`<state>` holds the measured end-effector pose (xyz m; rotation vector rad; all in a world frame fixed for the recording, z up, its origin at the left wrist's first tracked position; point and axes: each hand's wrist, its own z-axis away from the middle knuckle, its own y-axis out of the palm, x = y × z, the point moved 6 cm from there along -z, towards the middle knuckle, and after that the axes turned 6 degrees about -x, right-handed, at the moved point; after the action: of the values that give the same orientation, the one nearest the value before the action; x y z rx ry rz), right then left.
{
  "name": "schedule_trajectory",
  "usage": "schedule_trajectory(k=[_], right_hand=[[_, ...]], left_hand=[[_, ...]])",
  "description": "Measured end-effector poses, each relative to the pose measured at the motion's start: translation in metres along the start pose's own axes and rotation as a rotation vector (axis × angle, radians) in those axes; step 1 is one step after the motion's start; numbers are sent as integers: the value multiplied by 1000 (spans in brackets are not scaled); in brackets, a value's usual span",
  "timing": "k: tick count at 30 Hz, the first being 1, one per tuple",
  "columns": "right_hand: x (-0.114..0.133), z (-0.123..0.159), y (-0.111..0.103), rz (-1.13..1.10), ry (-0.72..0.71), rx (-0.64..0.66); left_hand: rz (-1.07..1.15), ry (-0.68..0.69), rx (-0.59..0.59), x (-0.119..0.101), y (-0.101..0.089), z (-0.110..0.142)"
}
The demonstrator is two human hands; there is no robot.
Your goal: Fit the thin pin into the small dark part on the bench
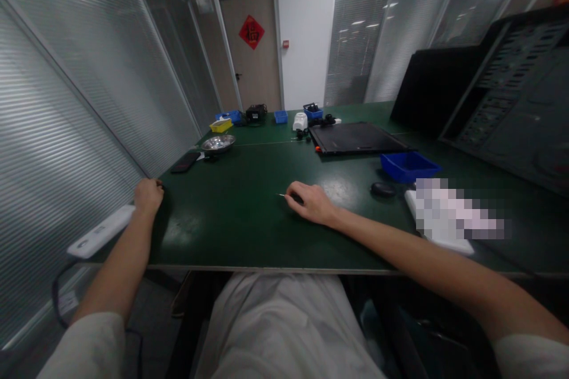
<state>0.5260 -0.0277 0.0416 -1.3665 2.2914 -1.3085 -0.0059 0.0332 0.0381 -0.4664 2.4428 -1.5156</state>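
My right hand [310, 202] rests over the middle of the green table with its fingers pinched together. A thin, pale rod [280, 194] sticks out to the left from between the thumb and fingers, and the rest of it is hidden in the hand. At the table's left edge, my left hand [149, 194] is closed, its fingers curled. Something dark shows by its fingertips, too small to name. Beside that hand and forearm lies a white power strip [103, 230] with a dark cable. A black phone-like slab [185, 161] lies beyond the left hand.
A metal bowl [218, 143] and a yellow tray [221, 125] stand at the back left. A flat black panel [359, 138] lies at the back right. Nearer are a blue tray [409, 167], a black mouse [383, 190] and a computer case [520, 89]. The table's front edge [267, 269] runs before me.
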Motion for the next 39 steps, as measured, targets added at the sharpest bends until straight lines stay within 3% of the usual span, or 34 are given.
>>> schedule_trajectory(k=[23, 39], right_hand=[[-1, 1, 1, 4, -22, -24], [-2, 1, 4, -1, -19, -7]], left_hand=[[-55, -189, 23, -7, -17, 15], [55, -143, -14, 6, -10, 9]])
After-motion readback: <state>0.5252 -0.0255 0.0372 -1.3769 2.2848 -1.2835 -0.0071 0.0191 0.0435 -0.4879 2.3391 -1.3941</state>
